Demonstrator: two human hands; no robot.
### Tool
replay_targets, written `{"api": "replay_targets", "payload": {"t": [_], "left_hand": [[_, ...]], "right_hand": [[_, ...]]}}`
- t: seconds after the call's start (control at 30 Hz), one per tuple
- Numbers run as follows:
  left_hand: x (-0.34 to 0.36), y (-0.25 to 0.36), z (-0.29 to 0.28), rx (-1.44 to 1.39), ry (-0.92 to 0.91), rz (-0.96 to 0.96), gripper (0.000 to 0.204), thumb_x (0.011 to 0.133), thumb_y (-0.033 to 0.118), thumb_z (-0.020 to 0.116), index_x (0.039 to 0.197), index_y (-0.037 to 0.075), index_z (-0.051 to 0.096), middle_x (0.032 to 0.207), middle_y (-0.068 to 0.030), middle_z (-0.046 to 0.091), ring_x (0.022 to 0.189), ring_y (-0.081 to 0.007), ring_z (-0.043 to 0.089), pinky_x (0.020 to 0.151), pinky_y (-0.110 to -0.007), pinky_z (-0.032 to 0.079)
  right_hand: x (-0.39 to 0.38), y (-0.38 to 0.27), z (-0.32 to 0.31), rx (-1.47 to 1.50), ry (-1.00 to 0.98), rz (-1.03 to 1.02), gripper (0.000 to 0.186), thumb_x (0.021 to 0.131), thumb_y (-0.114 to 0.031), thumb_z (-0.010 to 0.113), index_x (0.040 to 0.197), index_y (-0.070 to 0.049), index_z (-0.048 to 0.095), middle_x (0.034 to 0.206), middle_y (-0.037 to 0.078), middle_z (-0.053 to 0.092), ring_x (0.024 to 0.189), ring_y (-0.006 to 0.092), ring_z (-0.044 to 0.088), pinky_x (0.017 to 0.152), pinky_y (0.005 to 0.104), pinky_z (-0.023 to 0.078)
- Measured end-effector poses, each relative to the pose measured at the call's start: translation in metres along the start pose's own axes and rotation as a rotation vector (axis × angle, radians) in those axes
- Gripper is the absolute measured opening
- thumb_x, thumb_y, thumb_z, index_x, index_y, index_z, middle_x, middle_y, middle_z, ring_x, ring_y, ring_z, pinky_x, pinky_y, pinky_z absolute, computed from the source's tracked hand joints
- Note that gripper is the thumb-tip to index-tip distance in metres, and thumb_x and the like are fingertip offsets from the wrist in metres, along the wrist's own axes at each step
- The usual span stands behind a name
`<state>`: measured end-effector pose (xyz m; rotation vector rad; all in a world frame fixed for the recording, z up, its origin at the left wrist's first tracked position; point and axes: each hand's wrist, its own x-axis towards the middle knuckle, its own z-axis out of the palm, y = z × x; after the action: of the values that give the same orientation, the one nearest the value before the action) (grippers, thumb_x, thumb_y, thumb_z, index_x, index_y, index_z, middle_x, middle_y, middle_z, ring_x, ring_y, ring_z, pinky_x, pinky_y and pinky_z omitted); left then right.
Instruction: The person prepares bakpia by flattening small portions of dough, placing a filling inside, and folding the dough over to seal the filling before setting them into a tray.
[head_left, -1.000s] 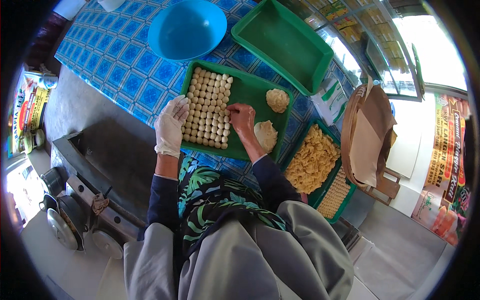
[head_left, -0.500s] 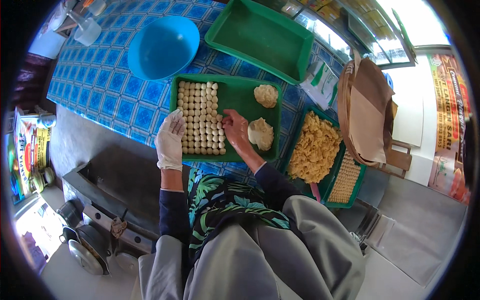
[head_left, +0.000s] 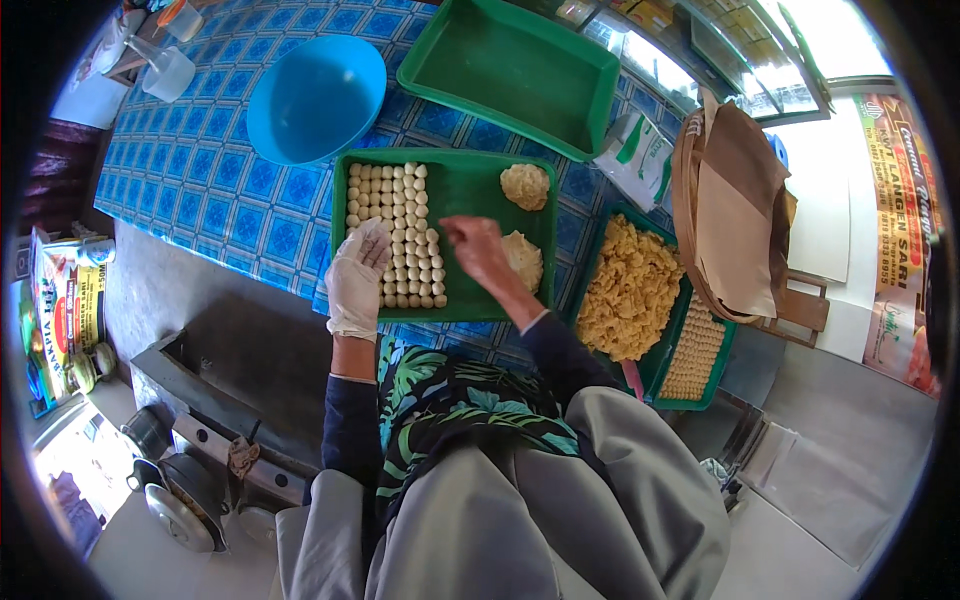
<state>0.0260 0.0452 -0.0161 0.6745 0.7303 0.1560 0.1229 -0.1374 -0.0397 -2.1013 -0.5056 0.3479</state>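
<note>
A green tray (head_left: 452, 225) lies on the table in front of me. Rows of small pale dough balls (head_left: 405, 240) fill its left part, and two dough lumps sit on its right: a rough one (head_left: 525, 187) at the back and a smoother one (head_left: 522, 262) nearer. My left hand (head_left: 358, 280), in a white glove, hovers over the tray's left edge and the nearest balls, palm turned up and fingers extended; nothing distinct shows in it. My bare right hand (head_left: 478, 248) is above the tray between the balls and the nearer lump. Its fingertips are smeared by motion.
Behind stand a blue bowl (head_left: 315, 100) and another green tray (head_left: 510, 75). To the right are a tray of yellow filling (head_left: 630, 290), a tray of small balls (head_left: 693, 355), a white-green packet (head_left: 637, 160) and a woven basket (head_left: 690, 200) with brown paper. A stove (head_left: 235, 450) is at lower left.
My right hand has pulled back from the rows of balls, slightly to the right. My left hand has shifted a little right over the tray, its palm turning more upward.
</note>
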Motion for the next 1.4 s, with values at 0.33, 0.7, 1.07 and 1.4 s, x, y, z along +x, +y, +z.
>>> {"api": "replay_targets", "payload": {"t": [0.33,0.7,1.07,1.4], "left_hand": [[-0.031,-0.079,0.075,0.205,-0.417,-0.502,0.037,0.096,0.027,0.052,0.116,-0.003,0.058,0.113,-0.0143,0.064,0.099,-0.0272,0.064,0.087,-0.038,0.051],[0.006,-0.175,0.086,-0.096,-0.207,-0.726,0.032,0.098,0.023,0.047,0.119,0.000,0.053,0.114,-0.0146,0.062,0.107,-0.0287,0.060,0.094,-0.041,0.049],[-0.029,-0.113,0.111,-0.185,-0.449,-0.548,0.030,0.100,0.024,0.048,0.118,0.001,0.054,0.115,-0.0153,0.059,0.108,-0.0262,0.059,0.097,-0.040,0.049],[-0.002,-0.076,0.089,-0.145,-0.151,-0.291,0.015,0.089,0.008,0.063,0.101,0.001,0.066,0.096,-0.0091,0.068,0.091,-0.0183,0.065,0.084,-0.030,0.053]], "right_hand": [[-0.034,0.035,-0.108,0.186,-0.254,-0.049,0.029,0.070,0.005,0.061,0.097,-0.002,0.066,0.105,0.016,0.065,0.105,0.0320,0.059,0.091,0.0368,0.048],[-0.043,0.005,-0.136,0.280,-0.244,0.488,0.009,0.073,-0.005,0.069,0.072,0.003,0.065,0.057,0.005,0.059,0.050,0.0132,0.056,0.044,0.0273,0.042],[-0.057,-0.008,-0.141,0.399,0.017,0.094,0.019,0.082,-0.008,0.069,0.099,0.000,0.069,0.095,0.009,0.067,0.088,0.0211,0.059,0.077,0.0330,0.047],[0.010,0.037,-0.102,-0.219,0.205,-0.031,0.009,0.074,-0.006,0.068,0.083,-0.006,0.069,0.092,0.012,0.062,0.086,0.0325,0.061,0.066,0.0436,0.050]]}}
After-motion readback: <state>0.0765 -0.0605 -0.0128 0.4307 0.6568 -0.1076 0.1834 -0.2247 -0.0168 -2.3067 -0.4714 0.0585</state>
